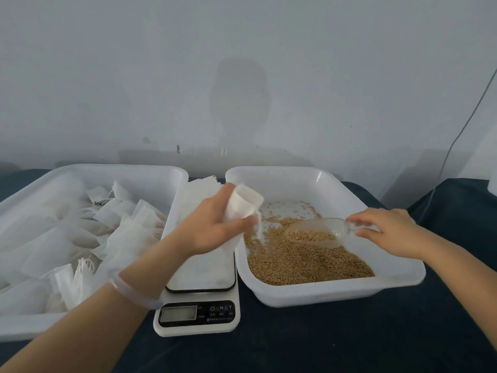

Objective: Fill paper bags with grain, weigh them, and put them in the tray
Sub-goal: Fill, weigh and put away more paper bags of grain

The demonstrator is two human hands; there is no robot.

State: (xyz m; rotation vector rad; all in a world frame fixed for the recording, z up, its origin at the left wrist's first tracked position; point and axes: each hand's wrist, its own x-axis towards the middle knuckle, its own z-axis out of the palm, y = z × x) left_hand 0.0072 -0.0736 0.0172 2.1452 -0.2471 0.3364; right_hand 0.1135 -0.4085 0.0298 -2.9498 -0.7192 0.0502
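Observation:
My left hand point(212, 224) grips a small white paper bag point(243, 204) with its mouth held open, over the left edge of the white grain tray point(330, 292). A drawstring hangs from the bag toward the brown grain point(304, 259) heaped in the tray's near half. My right hand point(390, 231) pinches the handle of a clear plastic scoop point(317, 232), which lies in the grain with some grain inside. A white digital scale point(199, 313) stands between the two trays with nothing on its platform. The left white tray point(32, 189) holds several white bags.
A stack of flat white bags point(200, 188) lies behind the scale between the trays. Everything rests on a dark blue cloth point(349, 343). A grey wall stands close behind, and a thin cable point(462, 130) runs down at the right.

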